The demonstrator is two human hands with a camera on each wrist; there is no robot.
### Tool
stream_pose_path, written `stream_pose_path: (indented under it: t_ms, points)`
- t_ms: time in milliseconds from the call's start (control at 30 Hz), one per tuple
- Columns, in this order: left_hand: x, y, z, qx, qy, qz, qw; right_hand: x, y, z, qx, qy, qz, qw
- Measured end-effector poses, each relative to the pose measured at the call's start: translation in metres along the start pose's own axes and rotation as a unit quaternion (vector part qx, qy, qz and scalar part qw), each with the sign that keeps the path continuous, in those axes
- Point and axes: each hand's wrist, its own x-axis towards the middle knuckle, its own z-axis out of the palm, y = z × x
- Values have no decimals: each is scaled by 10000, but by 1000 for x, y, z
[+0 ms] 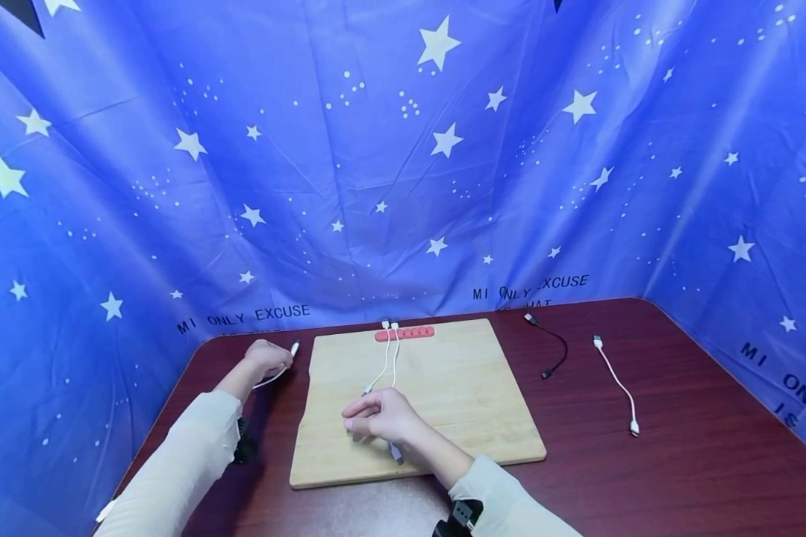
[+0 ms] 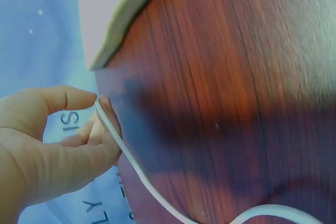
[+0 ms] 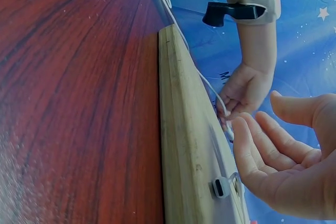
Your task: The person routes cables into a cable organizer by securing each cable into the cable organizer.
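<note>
At the far left of the table, my left hand [image 1: 269, 359] pinches a white charging cable [image 2: 139, 170] between thumb and fingers, close to its plug [image 1: 295, 347]. The rest of that cable loops down onto the table. My right hand [image 1: 388, 416] hovers over the wooden board [image 1: 463, 395], fingers loosely bent, thumb apart and nothing between them. A red cable holder [image 1: 416, 332] lies along the board's far edge, with two white cables [image 1: 395, 358] set in its left slots. Their lower ends lie on the board; one connector [image 3: 221, 187] shows beneath my right hand.
Right of the board lie a short black cable [image 1: 563, 344] and another white cable [image 1: 619, 384] on the dark red tabletop [image 1: 678, 477]. A blue star-patterned curtain [image 1: 376, 149] closes off the back and both sides.
</note>
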Motion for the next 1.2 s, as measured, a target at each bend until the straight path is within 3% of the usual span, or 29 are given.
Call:
stream_pose_path:
  t_ms: [100,133,233,333,367,567,667,1200]
  points:
    - [16,-6,9,-913,-554,38,9943,0,3,1,45,27,48,10000]
    - [27,-14,13,-1217,-789,263,9891,1,3,1,50,34,73,10000]
    - [33,-14,19,-1474,-1185,406,9811,1,6,1,66,58,98,9999]
    - [17,-1,23,-1364,-1273,406,9816,2,7,1,71,62,104,9999]
    - [2,11,23,-1173,-1206,249,9854,2,7,1,76,64,97,9999]
    - [-30,37,31,-1259,-1579,359,9787,1,5,0,94,96,113,9998]
    - [-38,46,36,-1327,-1704,341,9758,0,4,0,91,163,117,9998]
    - [-69,76,70,-1575,-2391,856,9543,0,4,-7,271,624,50,9977]
